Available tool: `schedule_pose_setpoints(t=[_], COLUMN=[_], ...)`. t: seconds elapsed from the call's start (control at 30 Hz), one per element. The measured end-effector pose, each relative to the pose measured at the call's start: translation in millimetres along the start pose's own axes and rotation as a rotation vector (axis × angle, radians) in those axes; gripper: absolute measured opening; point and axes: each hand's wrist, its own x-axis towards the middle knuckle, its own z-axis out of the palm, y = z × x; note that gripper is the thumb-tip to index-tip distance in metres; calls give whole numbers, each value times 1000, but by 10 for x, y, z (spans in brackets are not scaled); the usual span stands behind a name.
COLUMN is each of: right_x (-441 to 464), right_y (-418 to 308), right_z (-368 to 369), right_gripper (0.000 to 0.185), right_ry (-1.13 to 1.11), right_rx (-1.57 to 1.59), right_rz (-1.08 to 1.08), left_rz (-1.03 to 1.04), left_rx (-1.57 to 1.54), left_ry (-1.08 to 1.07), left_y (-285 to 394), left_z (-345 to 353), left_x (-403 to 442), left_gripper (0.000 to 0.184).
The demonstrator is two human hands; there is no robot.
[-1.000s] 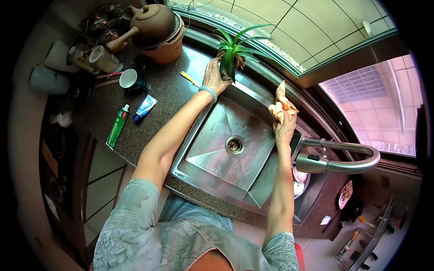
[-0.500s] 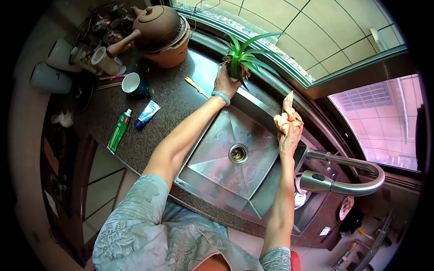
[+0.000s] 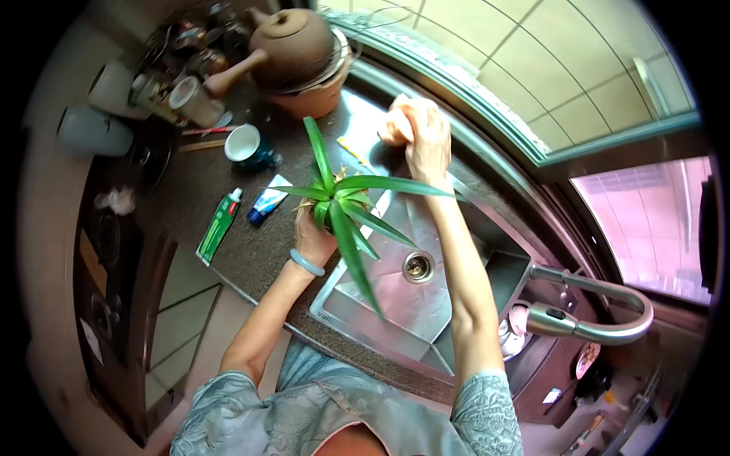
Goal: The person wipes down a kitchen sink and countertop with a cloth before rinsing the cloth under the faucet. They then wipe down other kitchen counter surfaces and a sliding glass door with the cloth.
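Observation:
My left hand (image 3: 314, 234), with a pale bracelet at the wrist, grips the base of a green spiky-leaved plant (image 3: 340, 199) over the counter at the sink's left edge. The leaves partly hide the fingers. Up at the sink's far left corner, my right hand (image 3: 428, 144) is closed on a crumpled orange cloth (image 3: 398, 124), close to the counter by the window. A yellow-handled tool (image 3: 352, 151) lies between the two hands. The steel sink (image 3: 395, 304) is below my right forearm.
A clay teapot (image 3: 293, 49) stands on an orange pot (image 3: 315, 97). A cup (image 3: 245, 144), a green tube (image 3: 220, 228) and a blue-white tube (image 3: 268, 199) are on the left. The faucet (image 3: 601, 328) arches at the right; a window frame (image 3: 559, 178) lies behind.
My left hand has brought the plant from the window ledge toward me and to the left. My right hand has moved left with the cloth to near where the plant was.

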Motion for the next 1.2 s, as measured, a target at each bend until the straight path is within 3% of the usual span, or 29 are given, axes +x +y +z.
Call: schedule_pose_setpoints(t=[0.03,0.07,0.17,0.3,0.33,0.37,0.43,0.47,0.53,0.67,0.77,0.83,0.9,0.93,0.97,1.0,1.07,1.1,1.13,1.17,1.2], right_x=[179,396,456,438,409,447,323,249,22,-468,-953,-1088,-952,-935,-1065,-1224,-1438,-1540,-1896,-1872,-1862], right_y=[-79,-93,134,302,309,326,387,420,587,892,1303,1380,1162,1070,1199,1348,1500,1538,1897,1806,1761], right_z=[196,389,1120,1164,1079,1020,891,757,588,-4,-410,-792,-1147,-1332,-1469,-1524,-1640,-1737,-1773,-1853,-1817], right_gripper=[42,42,44,45,43,39,36,37,38,46,45,35,28,39,43,44,42,41,51,77,79], right_ry=[-28,-25,-114,-184,-69,-143,-34,-121,-58,-61,-69,17,299,332,260,344,398,362,136,-4,-18], right_rx=[3,-84,-376,-450,-394,-324,-422,-389,-407,-491,-646,-752,106,81,184,454,331,-68,-494,-587,-619], right_rz=[-6,-40,-74,-108,-172,-114,-150,-56,-43,100,156,145,598,693,651,707,754,735,451,416,521], left_rz=[40,-122,-145,92,164,244,152,122,85,383,238,249,183,180,176,177,201,214,165,121,123], left_rx=[67,-111,1,280,369,467,210,110,-148,479,338,331,308,272,236,240,195,192,218,182,143], left_ry=[15,96,139,157,154,139,130,114,59,40,81,138,152,145,140,171,182,195,166,140,130], left_y=[71,-61,-298,-160,-56,38,-210,-269,28,-52,-51,-84,-126,-208,-270,-115,-233,-288,-220,-266,-287], left_z=[-103,-88,-319,-335,-330,-319,-131,-23,114,355,663,834,970,1039,1088,1116,1216,1257,1255,1278,1292], left_x=[-95,-149,-232,-46,3,68,136,180,341,733,958,1139,1271,1366,1417,1434,1551,1580,1581,1611,1633], left_gripper=[49,41,40,42,42,42,40,39,38,44,54,62,62,66,70,67,68,68,74,78,80])
